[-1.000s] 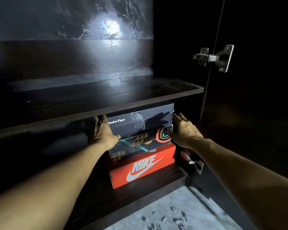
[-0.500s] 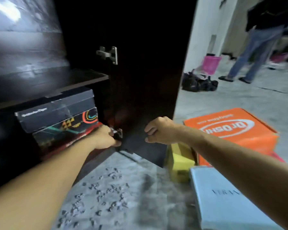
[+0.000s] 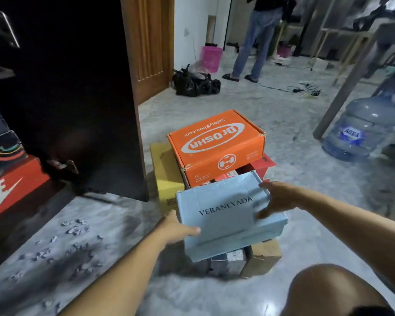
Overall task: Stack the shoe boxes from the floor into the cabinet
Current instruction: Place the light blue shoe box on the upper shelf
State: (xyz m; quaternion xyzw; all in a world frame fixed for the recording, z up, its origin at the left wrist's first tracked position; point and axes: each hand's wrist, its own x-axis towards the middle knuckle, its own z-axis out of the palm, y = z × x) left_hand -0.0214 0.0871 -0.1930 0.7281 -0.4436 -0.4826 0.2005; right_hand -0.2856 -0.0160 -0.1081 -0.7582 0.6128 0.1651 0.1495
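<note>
The pale blue shoe box (image 3: 228, 215), its lid printed VERANEVADA, lies tilted on top of a low pile on the floor (image 3: 306, 137), its near end overhanging a brown cardboard box (image 3: 263, 258) and a darker box beneath. The left hand (image 3: 177, 226) grips its near-left edge, thumb on the lid and the other fingers hidden under the side. The right hand (image 3: 276, 198) is at the far-right corner with fingers spread apart, palm over the lid edge; whether it presses the lid or hovers just above cannot be told through the blur.

Just behind, touching the blue box's far end, an orange Dr.OSHA box (image 3: 214, 144) of corrugated card sits on a red box (image 3: 260, 166), with a yellow box (image 3: 165, 172) beside it on the left. Left of the pile stands the open dark cabinet door (image 3: 84, 99), its edge close to the yellow box. Inside the cabinet a red Nike box (image 3: 12, 190) carries a dark patterned box (image 3: 5, 148). The grey marbled floor between cabinet and pile is bare but for scattered small scraps (image 3: 73, 233). Farther off are a water jug (image 3: 360, 128), black bags (image 3: 195, 82), a pink basket (image 3: 211, 58) and a standing person (image 3: 258, 37).
</note>
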